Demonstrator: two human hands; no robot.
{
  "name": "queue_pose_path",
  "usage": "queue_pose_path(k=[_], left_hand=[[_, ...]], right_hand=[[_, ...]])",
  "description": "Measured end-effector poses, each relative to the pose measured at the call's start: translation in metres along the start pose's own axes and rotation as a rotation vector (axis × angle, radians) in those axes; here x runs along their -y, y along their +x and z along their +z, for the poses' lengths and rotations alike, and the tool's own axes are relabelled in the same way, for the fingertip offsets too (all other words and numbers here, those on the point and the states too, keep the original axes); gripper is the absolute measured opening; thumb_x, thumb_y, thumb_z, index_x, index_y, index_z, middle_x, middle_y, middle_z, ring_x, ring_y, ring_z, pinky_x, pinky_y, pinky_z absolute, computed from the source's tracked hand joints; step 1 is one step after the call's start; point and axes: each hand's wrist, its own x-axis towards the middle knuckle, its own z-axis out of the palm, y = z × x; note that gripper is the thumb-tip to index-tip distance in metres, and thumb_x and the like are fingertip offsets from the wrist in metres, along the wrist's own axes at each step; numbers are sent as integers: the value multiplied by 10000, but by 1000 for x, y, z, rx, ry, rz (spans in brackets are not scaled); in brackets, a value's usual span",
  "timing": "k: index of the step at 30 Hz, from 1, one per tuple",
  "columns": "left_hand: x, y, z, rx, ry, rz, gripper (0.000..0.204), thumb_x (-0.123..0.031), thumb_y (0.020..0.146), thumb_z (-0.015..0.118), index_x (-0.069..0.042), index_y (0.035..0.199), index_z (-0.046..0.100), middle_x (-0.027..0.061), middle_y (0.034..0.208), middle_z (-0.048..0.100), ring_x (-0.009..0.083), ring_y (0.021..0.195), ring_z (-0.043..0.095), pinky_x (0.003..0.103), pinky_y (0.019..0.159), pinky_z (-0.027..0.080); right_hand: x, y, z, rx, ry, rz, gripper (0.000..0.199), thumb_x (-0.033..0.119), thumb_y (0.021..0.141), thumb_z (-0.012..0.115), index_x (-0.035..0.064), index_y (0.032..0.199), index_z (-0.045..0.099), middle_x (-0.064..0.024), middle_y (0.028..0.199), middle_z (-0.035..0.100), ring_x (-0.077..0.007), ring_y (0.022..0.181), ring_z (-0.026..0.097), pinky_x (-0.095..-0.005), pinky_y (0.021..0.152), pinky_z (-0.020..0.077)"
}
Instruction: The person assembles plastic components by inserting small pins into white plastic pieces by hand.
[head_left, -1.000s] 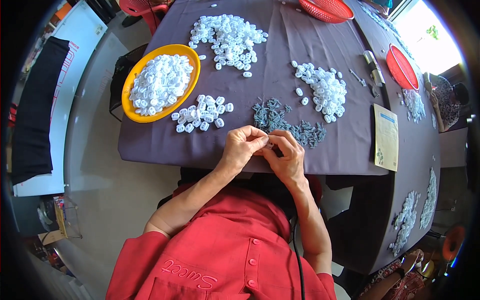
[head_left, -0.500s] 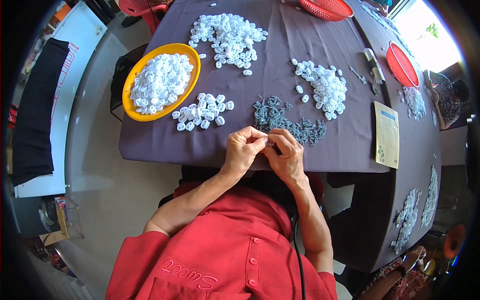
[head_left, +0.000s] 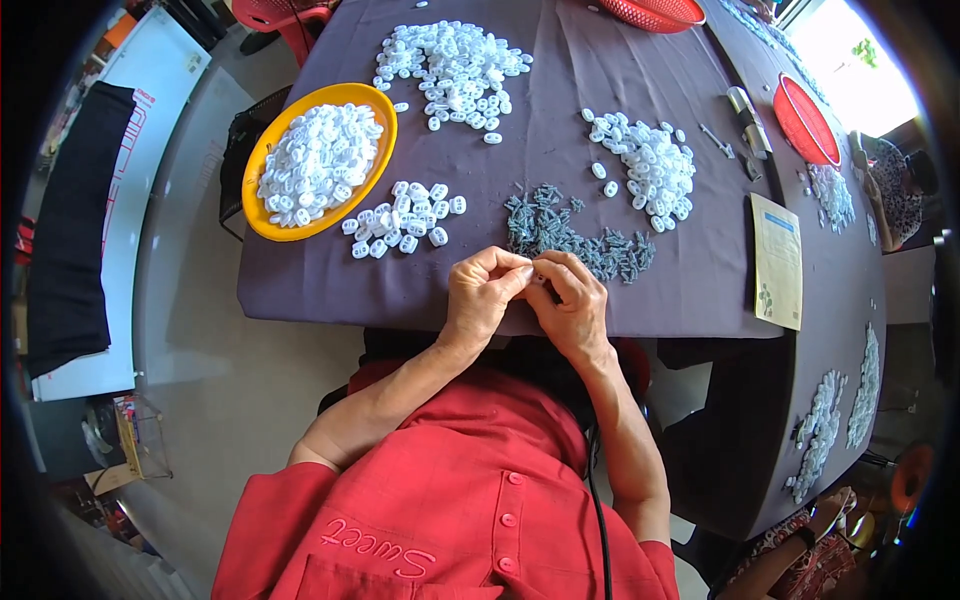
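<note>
The left hand [head_left: 483,297] and right hand [head_left: 572,300] are meeting fingertip to fingertip at the near edge of the counter [head_left: 560,80], each grip pinching closed on a small part too hidden to identify; the grey pieces [head_left: 570,235] are lying just beyond, nearer the right hand

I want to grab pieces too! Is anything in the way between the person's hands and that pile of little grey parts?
Nothing visible is. The left hand and right hand meet at the table's near edge, and the grey parts lie just beyond the fingertips, with only bare purple cloth between.
</note>
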Motion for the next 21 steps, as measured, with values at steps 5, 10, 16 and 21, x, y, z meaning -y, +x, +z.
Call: queue_pose_path(k=[5, 10, 16, 21], left_hand=[[-4, 2, 3, -82, -250, -114, 45, -23, 809, 614, 16, 805, 636, 35, 721, 622, 62, 622, 569, 187, 565, 487], [-6, 1, 2, -90, -270, -148, 48, -22, 816, 608, 16, 811, 638, 39, 723, 624, 67, 622, 575, 192, 558, 499], [-8, 2, 1, -80, -280, -174, 40, -12, 813, 609, 23, 822, 626, 68, 764, 631, 109, 655, 607, 229, 602, 539], [-8, 1, 2, -61, -278, -150, 37, -8, 810, 613, 22, 830, 620, 83, 781, 636, 126, 669, 619, 247, 615, 553]], right_hand=[[4, 4, -5, 27, 109, 150, 271, 41, 661, 707, 17, 915, 616, -100, 939, 605, -246, 777, 617, -306, 647, 514], [5, 4, -7, 44, 142, 191, 286, 45, 666, 707, 11, 934, 616, -98, 952, 606, -242, 789, 621, -302, 660, 517], [6, 4, -8, 51, 136, 169, 277, 33, 677, 691, 10, 941, 613, -101, 958, 605, -245, 797, 621, -305, 669, 514], [6, 3, -8, 31, 111, 108, 277, 16, 683, 673, 16, 952, 608, -101, 956, 605, -253, 811, 618, -314, 682, 511]])
